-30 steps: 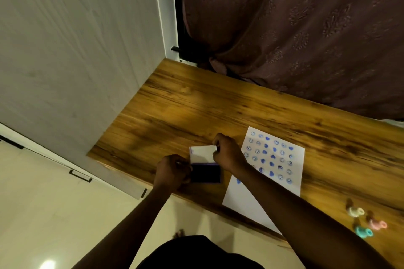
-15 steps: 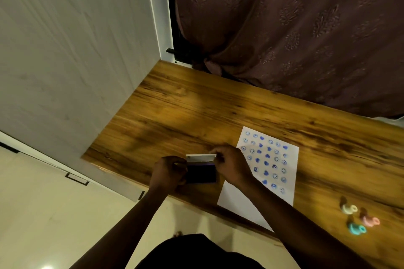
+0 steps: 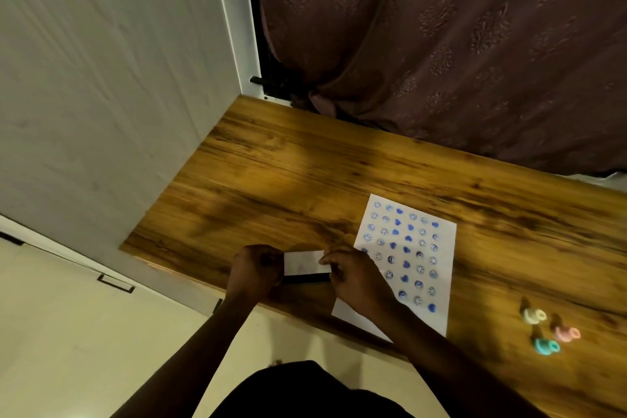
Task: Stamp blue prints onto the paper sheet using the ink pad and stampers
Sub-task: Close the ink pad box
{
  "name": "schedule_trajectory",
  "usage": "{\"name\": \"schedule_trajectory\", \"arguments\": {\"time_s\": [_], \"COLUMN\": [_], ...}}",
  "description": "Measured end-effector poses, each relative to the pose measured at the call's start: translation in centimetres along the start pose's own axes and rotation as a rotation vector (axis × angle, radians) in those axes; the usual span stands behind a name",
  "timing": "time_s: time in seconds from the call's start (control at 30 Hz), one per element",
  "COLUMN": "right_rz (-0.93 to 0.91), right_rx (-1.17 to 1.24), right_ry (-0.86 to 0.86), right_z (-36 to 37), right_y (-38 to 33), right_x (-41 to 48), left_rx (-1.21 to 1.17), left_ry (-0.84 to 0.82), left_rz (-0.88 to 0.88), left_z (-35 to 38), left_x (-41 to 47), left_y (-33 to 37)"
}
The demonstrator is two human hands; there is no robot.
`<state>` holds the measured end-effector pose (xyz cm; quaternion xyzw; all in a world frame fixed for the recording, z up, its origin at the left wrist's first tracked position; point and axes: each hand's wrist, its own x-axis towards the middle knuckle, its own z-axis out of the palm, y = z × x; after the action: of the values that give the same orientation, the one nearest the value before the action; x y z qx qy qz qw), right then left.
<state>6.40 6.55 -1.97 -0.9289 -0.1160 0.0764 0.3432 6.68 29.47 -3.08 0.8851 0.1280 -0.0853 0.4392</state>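
I am looking down at a wooden table [image 3: 305, 180] from above. My left hand [image 3: 256, 268] and my right hand [image 3: 356, 278] meet near the table's front edge, one at each end of a small ink pad [image 3: 307, 266]. Its white lid lies nearly flat over the dark base, and only a thin dark strip of the base shows along the near side. My left fingers are curled around the pad's left end, gripping it. My right fingertips [image 3: 327, 261] pinch the lid's right edge.

Just to the right of the pad lies the paper sheet [image 3: 441, 282], and my right hand and wrist cover its lower left part. The sheet is filled with rows of blue prints, smiley faces and hearts. Its near corner reaches the table's front edge.

Well apart to the right, three small stampers sit close together on the bare wood: a white stamper [image 3: 534, 315], a pink stamper [image 3: 567, 333] and a teal stamper [image 3: 545, 346]. They are blurred, so I cannot tell how they lie.

A pale cabinet wall [image 3: 101, 95] closes off the table's left side. A dark patterned curtain [image 3: 441, 44] hangs along the far edge. Between the curtain and my hands the wood is bare, as is the stretch between the sheet and the stampers. Below the front edge is pale floor [image 3: 68, 332].
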Motion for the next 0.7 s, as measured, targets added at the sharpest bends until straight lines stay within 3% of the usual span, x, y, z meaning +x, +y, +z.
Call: {"name": "schedule_trajectory", "arguments": {"time_s": [0.2, 0.43, 0.7], "right_rz": [0.035, 0.172, 0.278], "right_rx": [-0.019, 0.038, 0.007], "right_ry": [-0.002, 0.056, 0.005], "right_z": [0.1, 0.0, 0.3], "right_y": [-0.2, -1.1, -1.5], "right_x": [-0.5, 0.2, 0.8], "left_rx": [-0.059, 0.052, 0.080], "left_ry": [-0.014, -0.034, -0.044], "left_rz": [0.013, 0.004, -0.003], "left_z": [0.4, 0.6, 0.7], "left_x": [-0.4, -0.6, -0.4], "left_y": [0.0, -0.2, -0.6]}}
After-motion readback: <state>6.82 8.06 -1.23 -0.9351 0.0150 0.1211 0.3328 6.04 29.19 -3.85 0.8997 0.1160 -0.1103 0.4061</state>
